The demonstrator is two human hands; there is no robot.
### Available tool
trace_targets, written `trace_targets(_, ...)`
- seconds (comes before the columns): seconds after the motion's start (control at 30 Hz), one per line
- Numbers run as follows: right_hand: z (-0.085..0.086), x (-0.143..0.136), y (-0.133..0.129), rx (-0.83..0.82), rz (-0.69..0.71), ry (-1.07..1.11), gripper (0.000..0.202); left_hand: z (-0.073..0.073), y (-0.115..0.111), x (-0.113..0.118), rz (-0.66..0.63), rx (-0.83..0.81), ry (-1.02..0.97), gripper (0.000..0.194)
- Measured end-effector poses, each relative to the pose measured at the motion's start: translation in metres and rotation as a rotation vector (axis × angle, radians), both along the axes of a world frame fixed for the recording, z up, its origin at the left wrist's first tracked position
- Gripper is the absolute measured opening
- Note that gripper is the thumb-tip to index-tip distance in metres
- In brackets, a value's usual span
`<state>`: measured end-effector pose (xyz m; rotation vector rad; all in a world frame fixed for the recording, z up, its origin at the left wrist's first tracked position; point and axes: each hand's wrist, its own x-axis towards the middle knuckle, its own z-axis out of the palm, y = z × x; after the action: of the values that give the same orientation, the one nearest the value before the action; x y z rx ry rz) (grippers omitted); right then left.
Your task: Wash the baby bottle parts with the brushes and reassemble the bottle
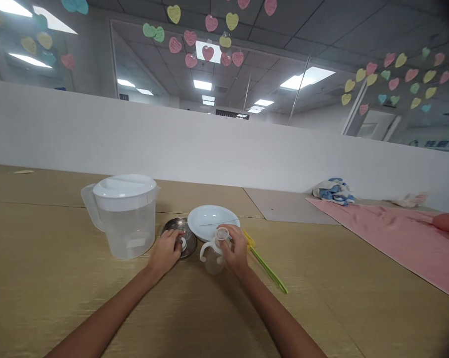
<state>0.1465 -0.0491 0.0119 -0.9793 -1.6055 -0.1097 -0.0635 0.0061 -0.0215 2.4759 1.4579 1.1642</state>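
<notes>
My left hand [168, 247] is closed on a small white round piece [183, 243] above a shallow metal dish [190, 250]. My fingers partly hide the piece. A clear bottle with two white handles, like a baby's bottle [214, 262], stands upright on the table. Around its upper part, on the right side, my right hand [235, 249] is closed, and a translucent round rim [222, 232] shows at the top. Just behind the bottle sits a white bowl [204, 215] with a thin straight item across it. The metal dish lies partly beside this bowl.
To the left stands a lidded clear plastic pitcher [129, 226]. A yellow and green long-handled tool [268, 268] lies right of my right hand. Farther right are a pink cloth [388, 228] and a crumpled blue-and-white cloth [334, 191]. A white wall [209, 144] borders the table's back.
</notes>
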Motion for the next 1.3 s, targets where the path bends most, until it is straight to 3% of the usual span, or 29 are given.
trace_targets(0.23, -0.005, 0.001, -0.001, 0.06, -0.02, -0.088, 0.023, 0.014, -0.011, 0.0, -0.08, 0.27, -0.283, 0.021)
trace_targets(0.43, -0.006, -0.002, -0.006, 0.07, -0.039, -0.088, 0.037, 0.016, -0.028, 0.016, -0.178, 0.41, -0.409, 0.016)
trace_targets(0.63, 0.006, -0.012, -0.019, 0.246, -0.006, -0.456, 0.065, 0.011, -0.047, 0.027, -0.418, 0.477, -0.436, 0.021)
trace_targets(0.73, 0.007, -0.017, -0.021, 0.316, -0.024, -0.497, 0.057, 0.013, -0.053, 0.029, -0.5, 0.46, -0.417, 0.021)
trace_targets(0.93, 0.006, -0.016, -0.022, 0.31, -0.135, -0.432, 0.032, 0.015, -0.044, 0.026, -0.443, 0.427, -0.371, 0.022)
trace_targets(1.13, 0.003, -0.012, -0.024, 0.445, -0.198, -0.381, 0.038, 0.016, -0.032, 0.022, -0.55, 0.58, -0.257, 0.016)
trace_targets(1.3, 0.0, -0.012, -0.028, 0.312, -0.185, -0.349, 0.032, 0.019, -0.029, 0.023, -0.565, 0.655, -0.201, 0.011)
